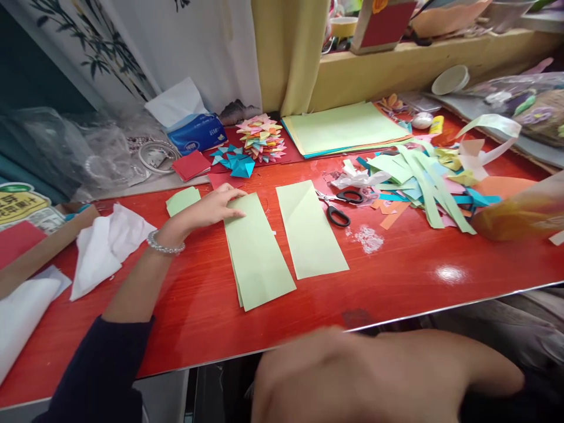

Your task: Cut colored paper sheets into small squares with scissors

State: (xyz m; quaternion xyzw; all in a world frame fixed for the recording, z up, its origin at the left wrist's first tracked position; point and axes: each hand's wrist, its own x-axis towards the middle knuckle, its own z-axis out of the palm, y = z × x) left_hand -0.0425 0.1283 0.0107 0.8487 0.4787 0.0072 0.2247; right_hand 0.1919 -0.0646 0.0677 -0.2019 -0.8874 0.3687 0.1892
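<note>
My left hand, with a beaded bracelet on the wrist, rests its fingers on the top left corner of a folded or layered light green strip. Its thumb and fingers are apart. To the right lies another light green strip, next to black-handled scissors. Small green pieces lie just behind my left wrist. My right hand is large and blurred near the camera, at the table's front edge; its fingers are not made out.
A stack of coloured paper lies at the back, beside a layered paper ornament and a blue tissue pack. Paper scraps pile up on the right. White tissues and a cardboard box are on the left.
</note>
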